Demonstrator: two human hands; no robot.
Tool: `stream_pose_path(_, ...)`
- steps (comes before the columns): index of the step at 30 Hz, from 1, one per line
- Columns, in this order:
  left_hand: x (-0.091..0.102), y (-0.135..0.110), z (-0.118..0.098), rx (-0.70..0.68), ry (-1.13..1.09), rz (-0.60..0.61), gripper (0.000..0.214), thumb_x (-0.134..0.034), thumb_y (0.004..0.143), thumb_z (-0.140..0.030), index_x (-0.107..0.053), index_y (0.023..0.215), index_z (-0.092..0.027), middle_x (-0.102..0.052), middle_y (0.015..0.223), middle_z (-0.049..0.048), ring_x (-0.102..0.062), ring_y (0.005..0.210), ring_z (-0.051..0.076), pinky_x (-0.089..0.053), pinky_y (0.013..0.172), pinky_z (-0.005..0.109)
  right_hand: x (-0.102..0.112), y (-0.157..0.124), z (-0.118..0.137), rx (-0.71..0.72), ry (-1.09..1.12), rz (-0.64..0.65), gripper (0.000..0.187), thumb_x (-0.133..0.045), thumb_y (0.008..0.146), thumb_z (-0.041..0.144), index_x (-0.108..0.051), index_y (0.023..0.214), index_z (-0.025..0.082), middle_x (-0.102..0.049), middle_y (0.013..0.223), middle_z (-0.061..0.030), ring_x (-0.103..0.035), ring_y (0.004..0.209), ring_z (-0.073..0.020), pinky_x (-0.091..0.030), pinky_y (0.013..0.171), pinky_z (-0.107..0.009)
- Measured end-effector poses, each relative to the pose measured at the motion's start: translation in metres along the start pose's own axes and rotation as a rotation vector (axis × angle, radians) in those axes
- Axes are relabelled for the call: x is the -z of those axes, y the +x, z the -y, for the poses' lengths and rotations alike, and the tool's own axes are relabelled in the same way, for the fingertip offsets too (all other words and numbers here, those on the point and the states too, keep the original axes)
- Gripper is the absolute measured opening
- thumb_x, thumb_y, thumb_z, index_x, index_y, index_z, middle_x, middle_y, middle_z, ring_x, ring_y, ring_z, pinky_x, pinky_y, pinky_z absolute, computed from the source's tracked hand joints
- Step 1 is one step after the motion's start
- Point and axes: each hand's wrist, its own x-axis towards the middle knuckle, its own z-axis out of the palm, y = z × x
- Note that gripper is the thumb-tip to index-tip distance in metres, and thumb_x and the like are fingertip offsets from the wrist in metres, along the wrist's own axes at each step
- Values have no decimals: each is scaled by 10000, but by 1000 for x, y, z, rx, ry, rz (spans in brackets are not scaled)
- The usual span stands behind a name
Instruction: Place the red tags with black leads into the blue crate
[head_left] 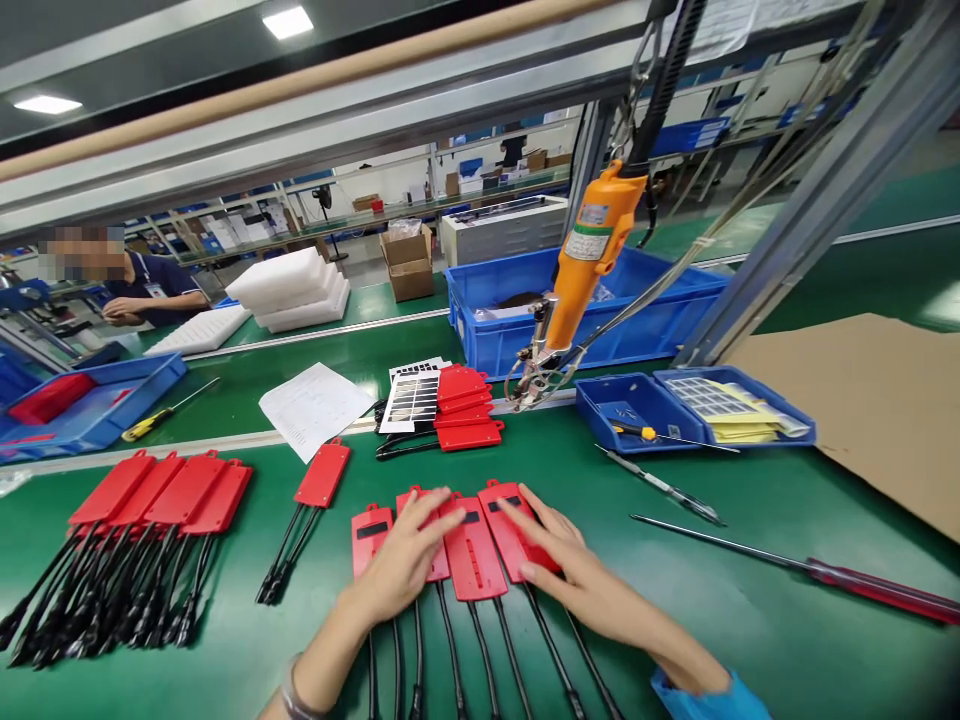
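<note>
Four flat red plastic tags (471,545), each with a dark slot and trailing black cables, lie side by side near the green table's (750,590) front edge. Left hand (401,560) and right hand (570,570) rest flat on them, fingers spread wide, gripping nothing.

The desk (750,610) has a green surface. Four red tags (472,545) with black cables lie side by side at the front centre. A larger row of red tags (161,490) lies at the left, a single red tag (322,473) between them. Further back lie a paper sheet (315,405), a red stack (465,405), two blue trays (694,405) and a blue bin (585,300). A red-handled screwdriver (847,578) lies at the right, near cardboard (877,400).
</note>
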Motion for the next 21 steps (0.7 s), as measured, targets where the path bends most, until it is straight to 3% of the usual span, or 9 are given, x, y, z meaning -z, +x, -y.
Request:
stream_pose_path(3, 23, -18, 8, 132, 133, -12, 551, -390, 1014, -332, -197, 1529, -292, -256, 1578, 113, -230, 1455, 282, -264, 1153, 575, 13, -10, 1, -27, 52, -9, 680, -374, 985, 523, -130, 1554, 242, -82, 1608, -79, -100, 1467, -269, -297, 1155, -473)
stream_pose_path(7, 42, -51, 9, 140, 327, 102, 905, -492, 895, -630, -32, 1547, -202, -185, 1580, 183, -171, 1455, 362, -221, 1136, 629, 9, -24, 12, 89, -223, -16, 695, -374, 994, 491, -47, 1554, 242, -154, 1583, -69, -163, 1449, -296, -271, 1148, -583)
stream_pose_path(10, 40, -68, 4, 30, 286, 212, 966, -423, 884, -690, 43, 1538, -155, -167, 1574, 189, -173, 1460, 327, -153, 1173, 571, -6, -30, 15, 214, -351, -76, 792, -418, 983, 479, 98, 1540, 254, -209, 1555, -105, -281, 1406, -331, -328, 1082, -674)
stream_pose_path(14, 24, -71, -2, -53, 193, 284, 955, -404, 862, -729, -15, 1545, -186, -221, 1564, 161, -191, 1456, 328, -126, 1171, 586, -24, -28, 9, 305, -406, -143, 831, -442, 972, 486, 109, 1539, 230, -288, 1505, -163, -449, 1299, -384, -367, 976, -773)
stream_pose_path(17, 17, -63, -5, -22, 159, 240, 898, -481, 875, -677, -138, 1540, -181, -309, 1534, 166, -277, 1429, 331, -164, 1168, 598, -21, -21, 5, 367, -438, -184, 749, -441, 977, 487, -57, 1550, 195, -354, 1463, -178, -514, 1233, -410, -342, 937, -823)
stream_pose_path(21, 22, -51, -9, 75, 85, 178, 625, -517, 938, -528, -387, 1460, -208, -450, 1463, 148, -409, 1366, 309, -268, 1147, 589, -1, -6, 13, 379, -467, -103, 483, -387, 1010, 434, -541, 1343, 120, -523, 1338, -160, -581, 1163, -384, -340, 969, -805)
